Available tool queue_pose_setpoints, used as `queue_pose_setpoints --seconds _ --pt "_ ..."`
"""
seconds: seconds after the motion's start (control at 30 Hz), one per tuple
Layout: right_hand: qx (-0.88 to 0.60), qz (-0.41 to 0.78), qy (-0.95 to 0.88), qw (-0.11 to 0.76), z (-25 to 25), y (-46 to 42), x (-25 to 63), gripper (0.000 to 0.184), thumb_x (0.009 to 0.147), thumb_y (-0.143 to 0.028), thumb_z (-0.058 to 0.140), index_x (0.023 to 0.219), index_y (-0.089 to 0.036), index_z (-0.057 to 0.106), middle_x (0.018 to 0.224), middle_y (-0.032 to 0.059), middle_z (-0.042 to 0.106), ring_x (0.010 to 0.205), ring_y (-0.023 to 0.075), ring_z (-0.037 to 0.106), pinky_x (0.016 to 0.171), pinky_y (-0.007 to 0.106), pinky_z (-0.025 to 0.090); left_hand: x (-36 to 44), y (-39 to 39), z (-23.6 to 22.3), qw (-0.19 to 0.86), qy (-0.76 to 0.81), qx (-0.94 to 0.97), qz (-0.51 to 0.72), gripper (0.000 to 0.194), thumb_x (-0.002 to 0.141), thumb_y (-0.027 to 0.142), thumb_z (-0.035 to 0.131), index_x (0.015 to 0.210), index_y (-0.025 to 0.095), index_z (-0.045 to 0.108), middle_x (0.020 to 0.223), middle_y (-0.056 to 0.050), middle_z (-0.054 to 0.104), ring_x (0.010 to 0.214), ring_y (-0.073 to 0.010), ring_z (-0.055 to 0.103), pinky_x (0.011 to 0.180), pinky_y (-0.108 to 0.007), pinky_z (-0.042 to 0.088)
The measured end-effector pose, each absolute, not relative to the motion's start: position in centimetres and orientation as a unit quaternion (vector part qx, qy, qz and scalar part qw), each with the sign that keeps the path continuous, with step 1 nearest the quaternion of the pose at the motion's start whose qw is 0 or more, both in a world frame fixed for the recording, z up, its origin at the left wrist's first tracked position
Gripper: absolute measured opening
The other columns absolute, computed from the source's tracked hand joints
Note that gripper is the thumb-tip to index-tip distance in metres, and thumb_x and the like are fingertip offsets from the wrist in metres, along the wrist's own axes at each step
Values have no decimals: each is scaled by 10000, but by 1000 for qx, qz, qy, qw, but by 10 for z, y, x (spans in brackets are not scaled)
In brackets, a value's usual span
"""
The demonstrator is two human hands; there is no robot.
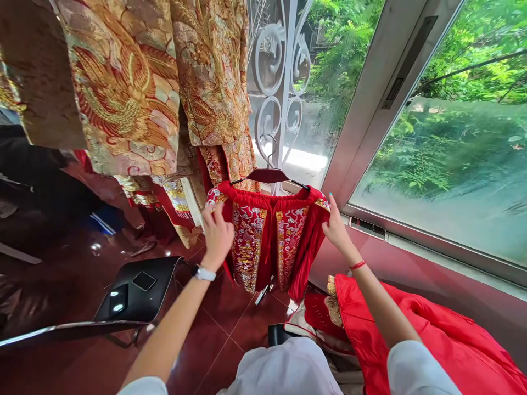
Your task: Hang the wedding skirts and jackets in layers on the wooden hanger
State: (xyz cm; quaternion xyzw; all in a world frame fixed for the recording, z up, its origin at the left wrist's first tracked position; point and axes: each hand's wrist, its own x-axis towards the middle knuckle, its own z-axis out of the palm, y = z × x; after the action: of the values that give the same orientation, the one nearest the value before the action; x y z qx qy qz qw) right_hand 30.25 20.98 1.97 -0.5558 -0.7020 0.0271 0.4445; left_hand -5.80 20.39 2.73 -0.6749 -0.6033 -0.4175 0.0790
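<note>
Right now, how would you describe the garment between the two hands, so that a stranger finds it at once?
From the window, follow its white scrollwork grille down to a dark hanger. On it is a red garment, the left hand and right hand at its ends. Its embroidered panels set it apart from the plain red cloth at lower right.

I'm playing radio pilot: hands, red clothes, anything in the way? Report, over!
Left hand and right hand at upper sides of red garment, grips unclear. Garment on hanger. Gold robes hanging close, on the left.
</note>
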Motion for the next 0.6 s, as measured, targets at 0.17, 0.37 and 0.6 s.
queue_pose_setpoints --seconds 0.17,0.37,0.6 --pt "-579 -42 -617 531 12 180 258 659 821 -158 445 1465 -272 365 1412 146 451 1383 316 403 1167 585 326 40 184 -31 -137 -519 -696 -477 466 866 163 538 1324 197 458 1276 -148 543 1232 -274 542 1069 -461 456" --pt "-525 68 -687 498 2 162 236 459 808 -128 429 1224 -277 553 1230 113 557 1232 279 528 1104 507 425 75 214 -44 -285 -597 -527 -533 163 824 333 652 861 195 574 932 -89 599 987 -270 588 957 -468 463" --pt "-521 240 -661 484 -10 152 250 266 797 -193 459 991 -263 627 1027 78 675 985 258 643 906 443 530 46 177 -35 -521 -434 -399 -617 428 762 608 646 821 184 626 841 -39 649 788 -177 613 781 -320 498"
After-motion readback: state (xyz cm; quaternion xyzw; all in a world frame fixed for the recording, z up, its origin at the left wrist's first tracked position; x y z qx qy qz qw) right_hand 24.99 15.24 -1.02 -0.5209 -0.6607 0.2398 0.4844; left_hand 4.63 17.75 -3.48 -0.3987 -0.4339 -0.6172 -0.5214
